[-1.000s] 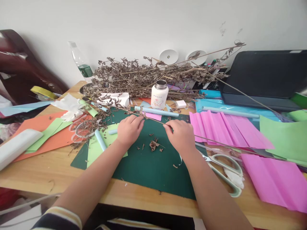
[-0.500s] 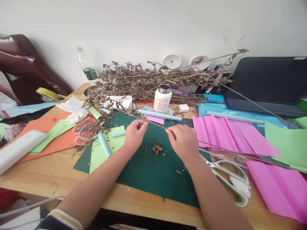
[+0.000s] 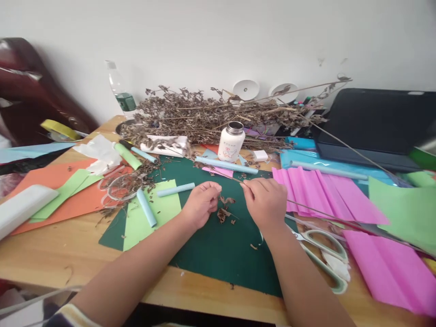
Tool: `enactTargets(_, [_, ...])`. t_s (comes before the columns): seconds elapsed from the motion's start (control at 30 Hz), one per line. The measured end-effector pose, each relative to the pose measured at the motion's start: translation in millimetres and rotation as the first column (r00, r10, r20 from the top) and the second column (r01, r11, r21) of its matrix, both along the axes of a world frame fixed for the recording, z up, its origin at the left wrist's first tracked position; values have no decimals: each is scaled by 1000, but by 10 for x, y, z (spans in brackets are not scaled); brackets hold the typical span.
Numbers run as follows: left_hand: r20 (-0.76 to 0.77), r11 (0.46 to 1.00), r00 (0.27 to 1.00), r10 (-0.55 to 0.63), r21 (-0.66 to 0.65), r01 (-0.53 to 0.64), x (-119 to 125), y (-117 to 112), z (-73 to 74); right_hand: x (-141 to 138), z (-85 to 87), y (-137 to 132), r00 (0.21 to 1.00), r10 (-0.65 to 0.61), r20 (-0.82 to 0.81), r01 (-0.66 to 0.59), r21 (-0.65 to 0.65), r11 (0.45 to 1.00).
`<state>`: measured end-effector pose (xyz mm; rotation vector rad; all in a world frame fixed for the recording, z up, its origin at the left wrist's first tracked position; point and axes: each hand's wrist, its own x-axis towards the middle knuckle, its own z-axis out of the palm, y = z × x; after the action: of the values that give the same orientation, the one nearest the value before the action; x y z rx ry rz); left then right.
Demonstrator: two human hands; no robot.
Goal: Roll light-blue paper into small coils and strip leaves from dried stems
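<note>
My right hand (image 3: 265,200) is closed in a pinch around a long dried plant stem (image 3: 309,208), which runs from upper left of the fingers down to the lower right. Lower and to the left, my left hand (image 3: 204,203) is apart from the stem, its thumb and fingers pressed together; whether anything sits between them is hidden. Just right of those fingertips is a curled dried leaf (image 3: 227,200), above more crumbled leaf bits (image 3: 223,215) on the dark green mat (image 3: 221,254).
Behind the hands stand an uncapped white bottle (image 3: 231,143) and a large heap of dried plants (image 3: 194,113). Scissors (image 3: 327,245) and pink crepe paper (image 3: 388,268) lie at right. Light blue rolls (image 3: 146,208) rest on green paper (image 3: 131,231) at left. A dark tablet (image 3: 378,122) stands back right.
My left hand has let go of the stem and moved down and right toward the mat. A curled leaf now shows beside its fingertips. My right hand keeps hold of the stem.
</note>
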<state>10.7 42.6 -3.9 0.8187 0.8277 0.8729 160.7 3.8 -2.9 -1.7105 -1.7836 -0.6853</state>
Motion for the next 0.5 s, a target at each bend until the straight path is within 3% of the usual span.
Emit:
enactTargets(0.1, [-179, 984, 980, 88, 169, -57, -24, 30, 28, 20, 5, 3, 1000, 5, -10, -5, 11, 1000])
enactTargets(0.17, [-220, 978, 968, 120, 196, -76, -56, 67, 54, 31, 4, 2, 1000, 6, -22, -6, 4, 1000])
enactTargets(0.33, [-152, 976, 977, 151, 177, -124, -95, 119, 45, 18, -3, -12, 999, 27, -26, -28, -33, 999])
enactTargets(0.5, [-71, 938, 954, 291, 218, -270, -37, 95, -30, -45, 18, -40, 999, 46, 4, -46, -16, 999])
